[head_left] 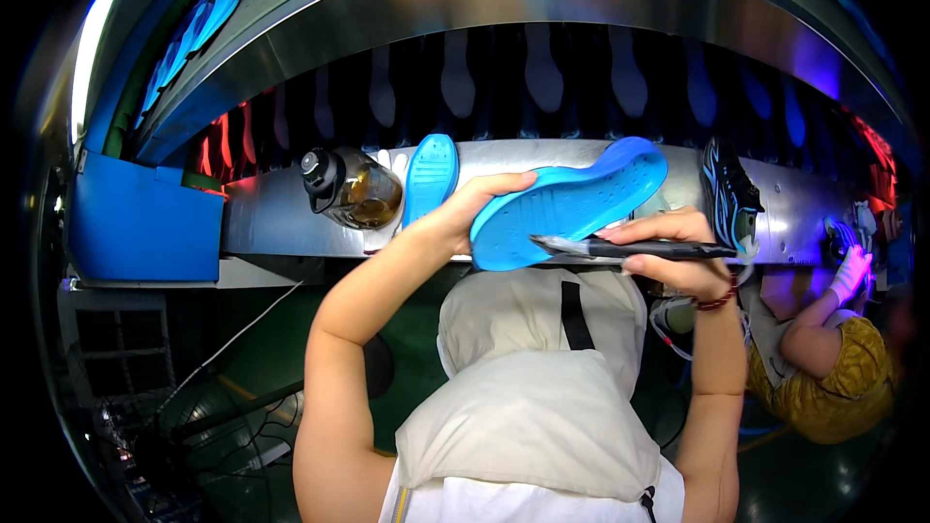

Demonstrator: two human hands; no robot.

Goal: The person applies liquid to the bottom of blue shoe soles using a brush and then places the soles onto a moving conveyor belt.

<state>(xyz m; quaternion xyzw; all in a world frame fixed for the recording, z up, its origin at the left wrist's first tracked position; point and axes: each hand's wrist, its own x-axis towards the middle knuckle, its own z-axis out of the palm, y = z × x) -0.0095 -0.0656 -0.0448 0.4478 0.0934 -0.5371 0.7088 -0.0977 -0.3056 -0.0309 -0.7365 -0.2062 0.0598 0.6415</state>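
Right hand [686,250]: fingers wrapped round a slim black-handled brush [639,250], its tip over the blue shoe sole [572,203]
Left hand [465,213]: clamped on the sole's left end
Sole: tilted between both hands, over the near edge of the metal bench [281,221]
Bench top: second blue sole [430,174] and lidded bottle [366,192] left, black sneaker [728,196] right
Far opening: row of sole-shaped pieces [543,68]

The blue sole [572,201] hides most of the left hand's [463,218] fingers. The pointed end of the black brush-like tool [668,251] is too small to make out clearly. The left forearm [383,276] covers part of a second blue sole's [431,172] lower end. What the co-worker's gloved hand [852,271] touches is blurred, and the lower edge cuts off the person's upper arms [334,465].
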